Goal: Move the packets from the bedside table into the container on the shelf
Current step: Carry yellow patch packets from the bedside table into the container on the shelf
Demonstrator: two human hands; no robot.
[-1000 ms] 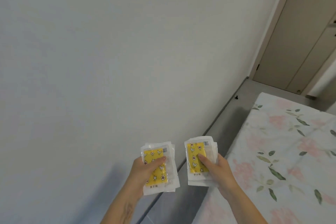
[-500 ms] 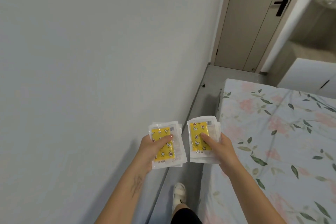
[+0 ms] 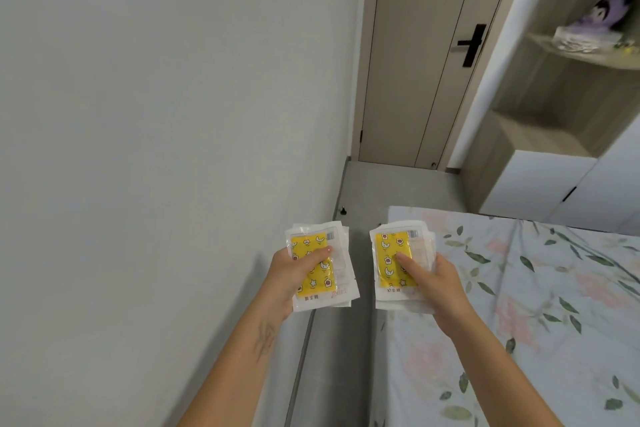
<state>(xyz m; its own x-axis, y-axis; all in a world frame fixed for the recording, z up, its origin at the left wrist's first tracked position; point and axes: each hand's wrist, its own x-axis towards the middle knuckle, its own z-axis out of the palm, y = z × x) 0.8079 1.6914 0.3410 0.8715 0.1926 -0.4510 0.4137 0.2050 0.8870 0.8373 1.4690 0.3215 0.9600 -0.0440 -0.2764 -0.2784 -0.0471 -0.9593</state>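
Head view: both hands [image 3: 440, 284] grip packets [image 3: 318, 267].

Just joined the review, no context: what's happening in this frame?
A person is carrying two stacks of yellow-printed packets, one stack in the left hand and one stack in the right hand, thumbs pressed on top. They stand in the gap between a plain wall and a floral-sheeted bed, facing a closed door. Open shelves are ahead on the right; no packet has been put down there yet.
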